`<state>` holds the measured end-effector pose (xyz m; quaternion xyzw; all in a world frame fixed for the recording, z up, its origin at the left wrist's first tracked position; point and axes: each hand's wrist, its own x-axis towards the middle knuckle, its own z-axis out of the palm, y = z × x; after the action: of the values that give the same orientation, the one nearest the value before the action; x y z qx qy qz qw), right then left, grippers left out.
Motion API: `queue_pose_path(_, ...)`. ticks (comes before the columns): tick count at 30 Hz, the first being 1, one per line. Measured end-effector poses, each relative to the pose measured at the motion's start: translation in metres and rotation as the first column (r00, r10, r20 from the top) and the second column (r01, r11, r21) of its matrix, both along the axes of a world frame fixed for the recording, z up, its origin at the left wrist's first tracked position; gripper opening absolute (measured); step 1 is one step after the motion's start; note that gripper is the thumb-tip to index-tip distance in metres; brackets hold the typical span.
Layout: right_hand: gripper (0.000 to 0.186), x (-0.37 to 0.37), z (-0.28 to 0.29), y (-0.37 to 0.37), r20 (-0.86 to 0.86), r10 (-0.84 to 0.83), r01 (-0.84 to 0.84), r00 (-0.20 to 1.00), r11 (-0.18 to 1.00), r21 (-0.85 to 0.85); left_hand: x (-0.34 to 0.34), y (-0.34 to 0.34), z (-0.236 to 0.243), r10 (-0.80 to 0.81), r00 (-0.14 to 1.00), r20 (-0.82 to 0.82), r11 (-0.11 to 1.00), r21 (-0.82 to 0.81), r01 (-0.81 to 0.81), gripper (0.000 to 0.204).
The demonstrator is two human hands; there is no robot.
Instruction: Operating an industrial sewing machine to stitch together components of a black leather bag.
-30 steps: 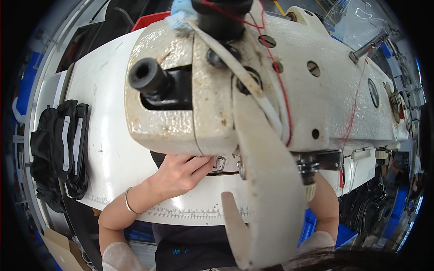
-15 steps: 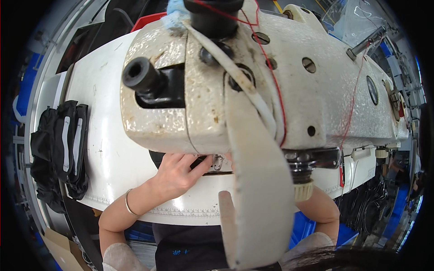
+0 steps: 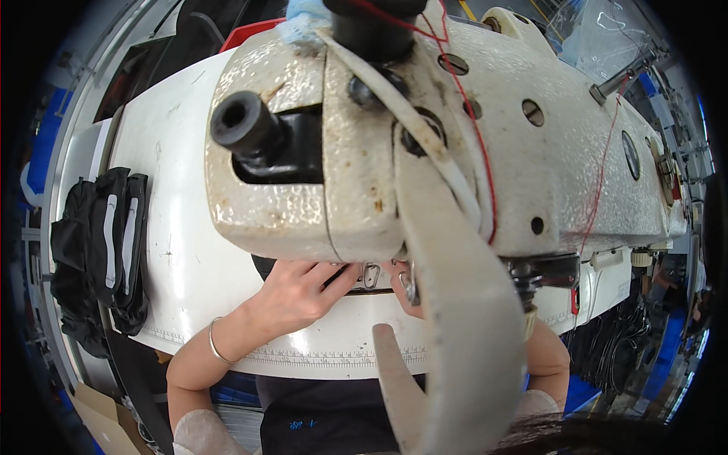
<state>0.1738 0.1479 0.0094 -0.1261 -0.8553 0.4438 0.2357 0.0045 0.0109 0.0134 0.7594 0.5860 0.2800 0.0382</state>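
Under the head of a cream sewing machine (image 3: 273,220), my left hand (image 3: 299,292) is closed, fingers bent round a narrow black piece (image 3: 334,277) that looks like fabric or webbing. A small metal loop fitting (image 3: 370,276) lies just right of its fingertips. My right hand (image 3: 402,287) shows only in part beyond that fitting, fingers bent, beside a shiny metal part (image 3: 410,285). A pale curved lever (image 3: 470,318) covers the rest of it, so what it holds cannot be seen.
Black folded pieces with light strips (image 3: 114,243) hang over the table's left edge. Red thread (image 3: 479,144) runs down the machine. A ruler scale (image 3: 303,355) follows the near edge of the white table (image 3: 182,250). Dark items (image 3: 610,341) hang at right; a cardboard box (image 3: 110,425) stands lower left.
The machine and its lever appear farther right in the view. More of my right hand's fingers show beside the metal loop. My left hand has moved slightly right, still on the black piece.
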Motion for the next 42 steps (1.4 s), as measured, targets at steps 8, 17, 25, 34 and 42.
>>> queue_pose_path(8,0.018,0.000,-0.003,0.003,-0.034,0.029,-0.024,0.999,0.988,0.152,-0.003,0.009,0.012,-0.005,0.999,0.043,1.000,-0.015,0.006,0.027)
queue_pose_path(17,0.031,0.008,-0.006,0.008,0.006,-0.020,0.007,1.000,0.605,0.796,-0.015,0.021,0.018,0.137,0.967,-0.213,0.990,0.056,-0.128,0.017)
queue_pose_path(25,0.016,-0.004,0.029,0.005,-0.037,-0.069,0.073,0.997,0.656,0.751,-0.020,0.027,0.021,0.176,0.983,-0.056,0.961,0.227,-0.159,0.021)
queue_pose_path(34,0.026,0.009,0.028,-0.018,-0.174,0.123,0.048,0.977,0.668,0.743,-0.001,0.004,0.045,0.217,0.938,-0.269,0.975,0.014,-0.222,0.014)
queue_pose_path(42,0.019,0.043,0.065,-0.038,0.375,0.334,0.019,0.865,0.724,-0.689,-0.018,-0.057,0.051,-0.097,0.976,0.195,0.942,-0.299,0.153,0.023)
